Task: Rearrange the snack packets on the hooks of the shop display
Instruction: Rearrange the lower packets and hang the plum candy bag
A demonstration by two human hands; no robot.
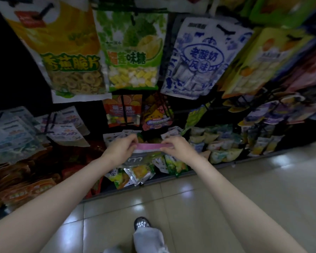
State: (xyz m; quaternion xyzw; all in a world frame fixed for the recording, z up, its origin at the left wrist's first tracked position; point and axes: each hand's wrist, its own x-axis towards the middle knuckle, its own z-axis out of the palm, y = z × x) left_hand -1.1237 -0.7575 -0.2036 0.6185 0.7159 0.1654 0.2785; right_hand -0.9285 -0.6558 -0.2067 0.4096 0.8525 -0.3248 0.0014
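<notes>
A snack packet (148, 147) with a pink top strip and a grey-green body hangs low in the display, in the middle of the view. My left hand (121, 149) pinches the left end of its pink strip. My right hand (177, 149) pinches the right end. Both hands hold it in front of a bottom row of yellow-green packets (139, 173). The hook behind the held packet is hidden by it and by my fingers. Above hang an orange packet (122, 110) and a pink-yellow packet (156, 114) on black hooks.
Large packets hang at the top: banana chips (62, 52), durian candy (133, 52), blue-white yoghurt sweets (197, 59). White-blue packets (13, 132) fill the left, orange ones (20, 190) below them. More packets (223, 143) crowd the right. Tiled floor (226, 198) and my shoe (141, 223) lie below.
</notes>
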